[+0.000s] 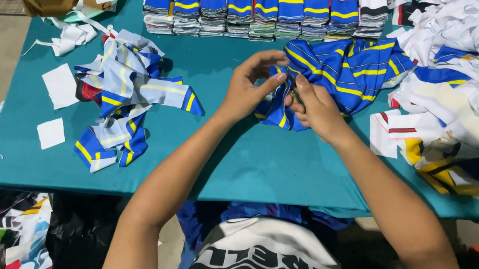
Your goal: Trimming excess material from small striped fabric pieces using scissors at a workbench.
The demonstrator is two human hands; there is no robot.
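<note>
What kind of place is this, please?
Probably a garment workshop. Folded striped pieces stand in rows on a teal table, loose fabric is heaped at one side, and both hands, left hand and right hand, work blue cloth.

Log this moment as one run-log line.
left hand: pinching blue striped fabric | right hand: gripping same fabric, small tool unclear | site: teal table | nearby: folded stacks, scrap pile

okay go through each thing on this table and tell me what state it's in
Blue striped fabric piece: bunched, held by both hands.
Left hand: pinching its edge.
Right hand: gripping it.
Folded striped stacks: in neat rows.
Striped scraps: loosely heaped.
White fabric pile: jumbled.
</note>
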